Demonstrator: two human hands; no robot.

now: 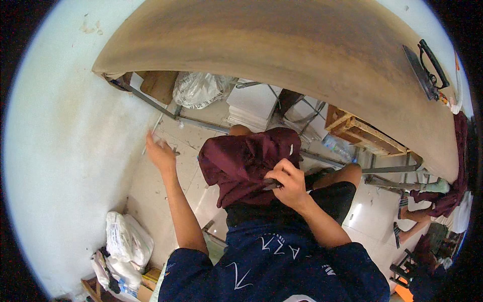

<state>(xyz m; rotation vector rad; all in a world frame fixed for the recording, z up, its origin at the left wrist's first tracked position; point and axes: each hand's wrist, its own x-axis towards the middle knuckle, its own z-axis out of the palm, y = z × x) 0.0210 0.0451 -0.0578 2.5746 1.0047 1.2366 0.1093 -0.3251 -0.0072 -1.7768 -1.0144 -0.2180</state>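
A dark maroon garment (246, 156) lies bunched across my lap, with a small white tag (291, 149) near its right side. Over the garment's right edge, my right hand (289, 183) is closed around a small dark tool (273, 183). Its tip points left, and my fingers hide most of its shape. My left hand (161, 153) is held out to the left, away from the cloth, above the tiled floor near the wall. Its fingers are stretched and somewhat blurred, and I see nothing held in them.
A padded ironing table (282, 45) spans the far side, with an iron (426, 70) at its right. Beneath are a white plastic bag (198, 90), stacked white sheets (251, 105) and a wooden frame (367, 132). White sacks (126, 241) lie lower left. Another person's legs (415, 224) show at right.
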